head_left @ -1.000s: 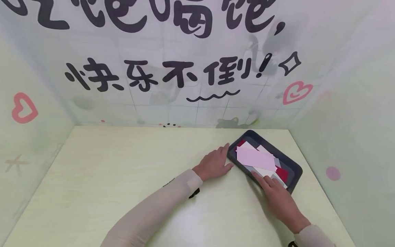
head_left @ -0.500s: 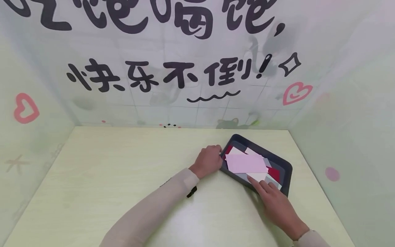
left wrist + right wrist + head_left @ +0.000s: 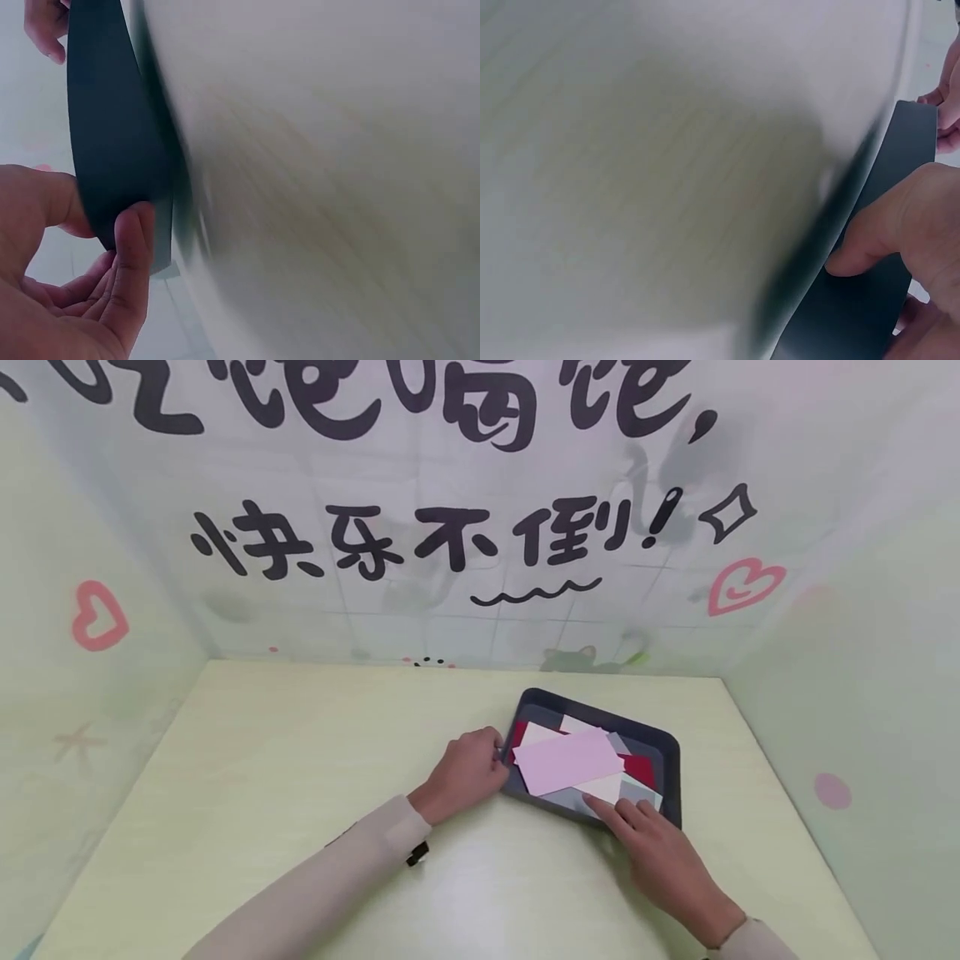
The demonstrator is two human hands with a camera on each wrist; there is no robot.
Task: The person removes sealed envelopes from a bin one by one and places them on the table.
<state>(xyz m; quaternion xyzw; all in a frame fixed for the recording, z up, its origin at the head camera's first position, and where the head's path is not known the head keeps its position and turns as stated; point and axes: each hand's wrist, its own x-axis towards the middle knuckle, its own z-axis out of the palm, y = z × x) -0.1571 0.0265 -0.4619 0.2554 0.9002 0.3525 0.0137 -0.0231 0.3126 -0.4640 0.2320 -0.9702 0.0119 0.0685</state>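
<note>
A dark grey rectangular tray (image 3: 630,727) rests on the table at an angle, holding a loose pile of flat cards. On top lies a pink card (image 3: 570,760), with a white card (image 3: 603,787) and a red card (image 3: 641,768) partly under it. My left hand (image 3: 461,777) grips the tray's left end, its thumb and fingers pinching the corner in the left wrist view. At the near side, my right hand (image 3: 667,868) holds the wall; the right wrist view shows its thumb (image 3: 870,236) on the outer face, fingers on the other side.
The pale wooden table (image 3: 300,743) is enclosed by a back wall (image 3: 450,635) with large black lettering and by side walls at left (image 3: 52,735) and right (image 3: 862,693). The tray stands near the table's back right part.
The tray has slid left and slightly toward me, turning a little, with both hands moving along. The left hand's fingers, straighter a second ago, are now curled round its end. The view shifted slightly.
</note>
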